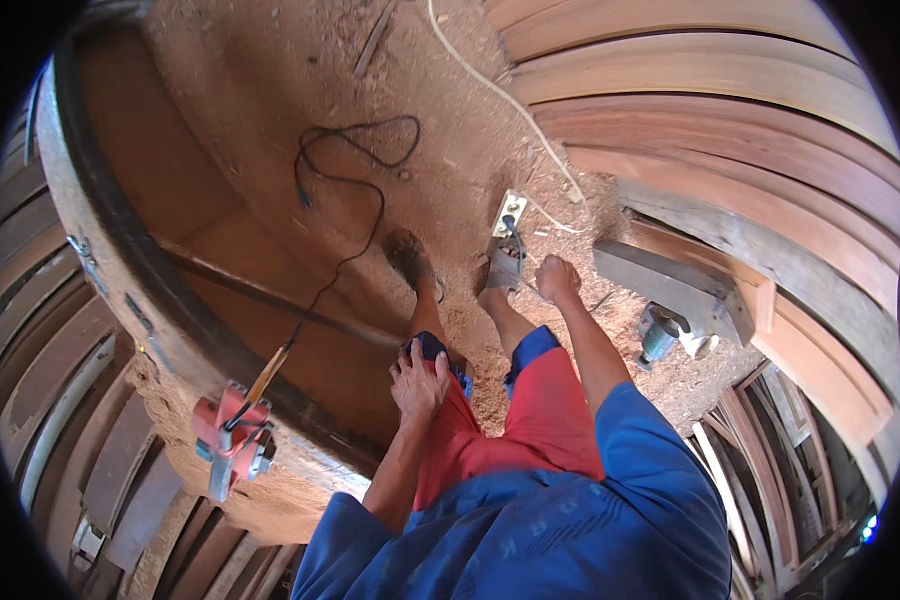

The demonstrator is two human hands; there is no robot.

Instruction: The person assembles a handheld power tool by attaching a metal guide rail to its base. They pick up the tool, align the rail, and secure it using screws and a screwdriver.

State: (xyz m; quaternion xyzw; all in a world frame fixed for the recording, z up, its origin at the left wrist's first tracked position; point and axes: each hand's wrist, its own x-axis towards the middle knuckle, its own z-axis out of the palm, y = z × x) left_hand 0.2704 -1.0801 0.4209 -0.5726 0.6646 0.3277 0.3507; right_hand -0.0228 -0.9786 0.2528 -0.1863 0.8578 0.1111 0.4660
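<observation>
At centre frame, the right hand [556,277] reaches down, fist closed, beside the plug [505,262] below the white socket [509,212] on the sawdust floor [450,130], while the left hand [419,378] rests spread on the knee [432,352], apparently as a brace.

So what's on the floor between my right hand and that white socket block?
In the head view, only sawdust-covered floor and a white cable separate the right hand from the socket block.

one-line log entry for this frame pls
left hand: flat on own left knee | right hand: closed, down by grey plug at white socket block, grip unclear | red power tool: untouched on bench edge | floor: sawdust
</observation>
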